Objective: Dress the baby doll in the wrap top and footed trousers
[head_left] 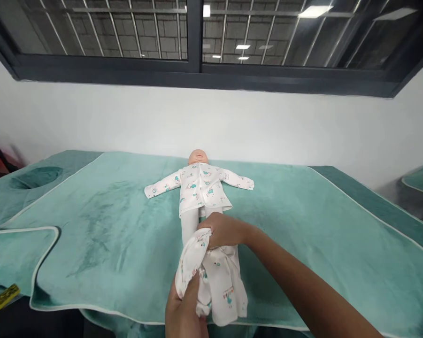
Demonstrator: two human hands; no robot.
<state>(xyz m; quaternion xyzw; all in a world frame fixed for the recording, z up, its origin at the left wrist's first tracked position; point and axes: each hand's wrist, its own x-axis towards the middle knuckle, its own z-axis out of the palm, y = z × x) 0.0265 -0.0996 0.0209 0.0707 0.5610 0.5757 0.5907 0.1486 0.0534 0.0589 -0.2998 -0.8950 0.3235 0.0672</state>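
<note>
A baby doll lies on its back on a teal blanket, head toward the wall, wearing a white printed shirt with arms spread. White printed baby trousers are bunched over its lower legs. My right hand is closed on the upper part of the trousers near the doll's legs. My left hand grips the lower edge of the same cloth by the blanket's near edge.
The blanket covers a padded table set against a white wall under a dark-framed window. A round face hole sits at the table's left end. A second teal table is at far right. A yellow tape strip is at lower left.
</note>
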